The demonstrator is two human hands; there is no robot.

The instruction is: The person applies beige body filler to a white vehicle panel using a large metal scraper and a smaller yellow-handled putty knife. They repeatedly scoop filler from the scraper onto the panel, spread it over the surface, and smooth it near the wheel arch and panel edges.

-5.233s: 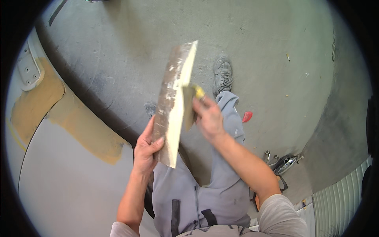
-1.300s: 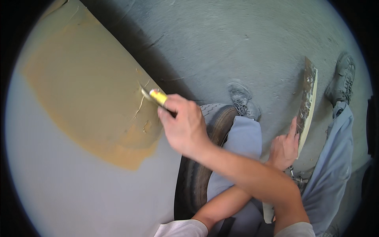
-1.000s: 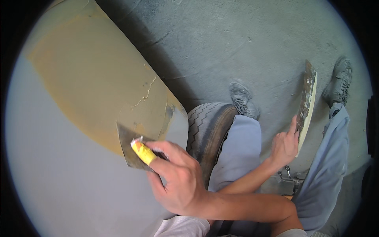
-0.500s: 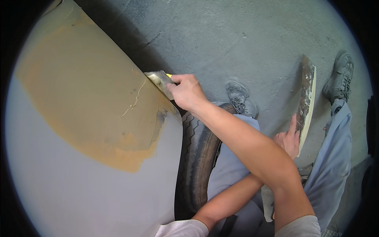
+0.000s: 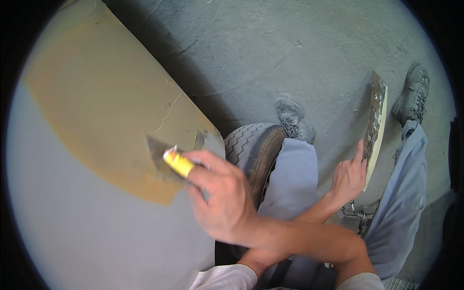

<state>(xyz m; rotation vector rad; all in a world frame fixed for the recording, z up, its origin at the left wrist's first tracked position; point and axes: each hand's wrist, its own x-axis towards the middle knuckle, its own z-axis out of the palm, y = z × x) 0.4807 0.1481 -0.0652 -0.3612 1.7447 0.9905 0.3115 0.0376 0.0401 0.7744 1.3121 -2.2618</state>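
Note:
My forearms cross, the right over the left. My right hand (image 5: 222, 193) grips a putty knife (image 5: 179, 163) by its yellow handle. Its grey blade is over the lower part of a tan filler patch (image 5: 101, 92) on a grey, curved vehicle panel (image 5: 96, 227); motion blur hides whether it touches. A thin crack-like ridge of filler and a dark grey spot show on the patch near the panel's edge. Off to the right, my left hand (image 5: 350, 179) is closed on a putty board (image 5: 376, 125), seen nearly edge-on, with dark smears and a pale edge.
Beside the panel's edge, below the patch, stands a tire (image 5: 251, 145). My legs in light blue trousers (image 5: 292, 179) are spread, with dusty grey shoes (image 5: 292, 116) on the concrete floor (image 5: 270, 48). A metal fitting (image 5: 362, 220) lies between my legs, partly hidden.
My right hand has drawn the putty knife from the panel's far edge toward me and left, over the patch; the handle now shows. My left hand and the board stay nearly in place.

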